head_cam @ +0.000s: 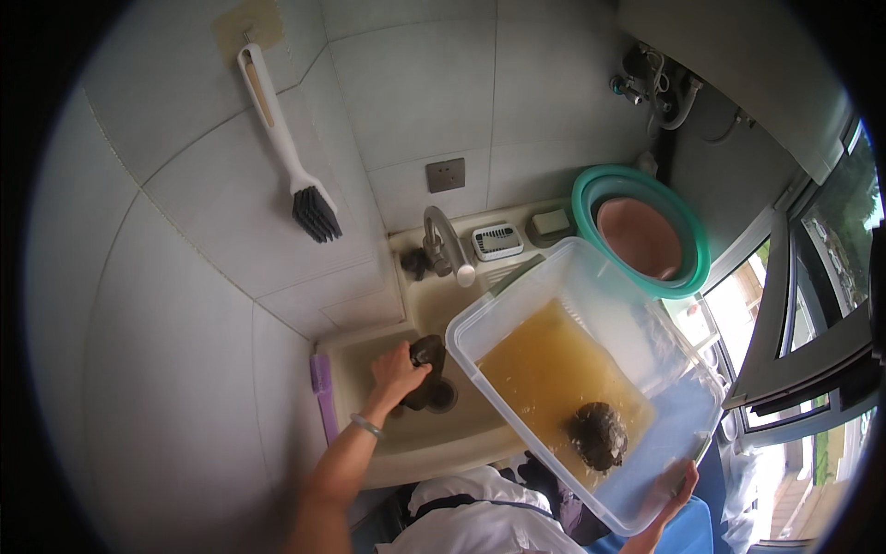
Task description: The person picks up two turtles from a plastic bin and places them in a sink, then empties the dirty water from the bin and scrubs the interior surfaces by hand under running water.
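Note:
My left hand (401, 374), with a bangle at the wrist, grips a dark turtle (428, 352) low in the beige sink (457, 433), beside the drain (441, 397). Part of this animal is hidden by my fingers. On the right, my right hand (675, 490) holds the lower right corner of a large transparent plastic bin (477, 388) that rests partly over the sink. Cloudy yellow-brown water (547, 367) has pooled towards the bin's left side. A second dark turtle (599, 436) sits in the bin, at the water's lower end.
A curved metal faucet (448, 246) rises behind the sink. Soap dishes (498, 242) and nested basins (640, 232) stand along the back. A purple brush (322, 395) lies on the left rim; a white-handled brush (284, 138) hangs on the wall. An open window (810, 298) is at right.

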`<state>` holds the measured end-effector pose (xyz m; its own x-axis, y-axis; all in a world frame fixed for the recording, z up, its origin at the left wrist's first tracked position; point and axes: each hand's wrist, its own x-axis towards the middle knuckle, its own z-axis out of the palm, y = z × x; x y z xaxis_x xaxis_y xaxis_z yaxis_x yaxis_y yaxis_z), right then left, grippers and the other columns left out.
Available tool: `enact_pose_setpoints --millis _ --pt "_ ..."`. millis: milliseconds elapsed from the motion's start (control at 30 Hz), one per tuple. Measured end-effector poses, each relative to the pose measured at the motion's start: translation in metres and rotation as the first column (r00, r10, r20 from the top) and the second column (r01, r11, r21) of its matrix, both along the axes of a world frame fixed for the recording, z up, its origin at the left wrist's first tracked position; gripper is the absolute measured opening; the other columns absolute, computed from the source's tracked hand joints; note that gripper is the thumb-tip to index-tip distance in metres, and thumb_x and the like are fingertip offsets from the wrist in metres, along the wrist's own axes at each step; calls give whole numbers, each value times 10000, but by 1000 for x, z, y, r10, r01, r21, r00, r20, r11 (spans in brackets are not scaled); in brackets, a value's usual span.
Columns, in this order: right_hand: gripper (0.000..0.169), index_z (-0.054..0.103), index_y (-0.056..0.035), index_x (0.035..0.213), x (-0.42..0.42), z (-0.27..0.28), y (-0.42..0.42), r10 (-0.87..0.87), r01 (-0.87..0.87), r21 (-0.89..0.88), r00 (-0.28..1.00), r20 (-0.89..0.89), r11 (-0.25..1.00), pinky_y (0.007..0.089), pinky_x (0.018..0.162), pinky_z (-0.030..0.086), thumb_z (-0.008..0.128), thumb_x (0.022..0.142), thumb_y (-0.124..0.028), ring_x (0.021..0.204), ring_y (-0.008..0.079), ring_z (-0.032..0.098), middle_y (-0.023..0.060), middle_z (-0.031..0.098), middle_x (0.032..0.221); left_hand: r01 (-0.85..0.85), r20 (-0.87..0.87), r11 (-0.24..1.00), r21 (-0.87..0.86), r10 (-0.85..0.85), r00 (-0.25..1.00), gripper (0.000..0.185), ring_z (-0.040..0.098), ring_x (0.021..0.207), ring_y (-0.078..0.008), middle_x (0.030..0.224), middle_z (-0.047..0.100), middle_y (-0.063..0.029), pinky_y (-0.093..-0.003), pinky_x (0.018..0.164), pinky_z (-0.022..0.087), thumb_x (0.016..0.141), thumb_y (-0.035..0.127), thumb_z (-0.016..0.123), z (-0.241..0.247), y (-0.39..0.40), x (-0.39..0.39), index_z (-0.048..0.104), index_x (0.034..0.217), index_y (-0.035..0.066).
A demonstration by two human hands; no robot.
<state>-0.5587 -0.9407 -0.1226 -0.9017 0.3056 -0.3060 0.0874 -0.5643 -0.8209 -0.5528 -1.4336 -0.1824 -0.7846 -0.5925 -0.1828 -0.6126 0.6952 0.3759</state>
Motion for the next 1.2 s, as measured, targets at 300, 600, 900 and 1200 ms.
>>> enact_pose_setpoints --millis 300,600,900,1200 --pt "303 634 -131 987 -2 -48 18 -174 324 643 942 -287 694 192 677 411 570 881 -408 812 65 534 -40 592 880 76 -363 994 75 -44 931 492 598 980 -374 1017 629 -191 -492 814 483 704 263 739 -176 -6 -95 522 1066 10" --pt "448 587 -4 1128 4 -30 17 -198 171 455 980 11 874 334 765 485 476 930 -390 860 180 574 57 620 964 -55 -283 998 42 65 957 530 528 1045 -380 1104 569 -177 -460 880 452 689 157 746 -168 -40 -140 493 1141 45" --pt "442 565 -12 1170 -2 -51 57 382 -542 -323 811 -443 775 328 754 501 457 944 -377 877 162 579 60 625 986 -14 -313 994 -113 -22 950 463 504 1037 -377 1132 491 -199 -445 905 432 676 7 679 -172 -40 -154 488 1098 -14" --pt "240 644 -154 935 -7 -30 11 -139 144 69 988 -71 987 221 636 407 622 837 -372 711 83 538 -44 585 795 102 -368 993 -55 -115 923 635 488 1148 -353 1220 498 -200 -430 949 429 669 109 768 -127 -55 -141 495 1236 21"
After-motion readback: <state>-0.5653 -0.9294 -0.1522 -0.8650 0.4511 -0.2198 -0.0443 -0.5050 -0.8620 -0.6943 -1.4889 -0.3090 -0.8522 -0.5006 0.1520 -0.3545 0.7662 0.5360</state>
